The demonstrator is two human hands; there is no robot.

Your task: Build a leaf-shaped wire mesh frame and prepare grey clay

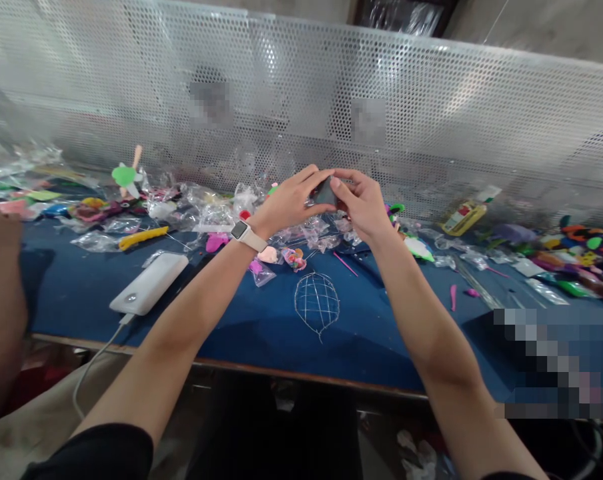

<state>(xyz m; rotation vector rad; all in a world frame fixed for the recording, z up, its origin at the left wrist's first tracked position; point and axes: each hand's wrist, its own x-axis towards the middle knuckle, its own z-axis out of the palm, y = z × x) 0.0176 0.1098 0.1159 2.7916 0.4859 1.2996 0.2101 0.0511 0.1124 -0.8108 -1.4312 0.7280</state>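
Both my hands meet above the far part of the blue table, around a dark grey soft-looking lump (325, 193), perhaps modelling clay. My left hand (296, 197), with a pale-banded watch (246, 235) on its wrist, has its thumb and fingers closed about the lump's left side. From the right, my right hand (359, 200) pinches the same lump between thumb and fingers. Part of the lump is hidden behind the fingers. Nearer to me, a leaf-shaped wire frame (317, 300) with a grid of thin wires lies flat on the table.
A white power bank (150, 283) with a cable and a yellow cutter (143, 237) lie left. Clear plastic bags and colourful clay pieces line the back, before a perforated metal screen (291, 87). A yellow bottle (462, 217) stands right. Another person's arm (1, 307) is at far left.
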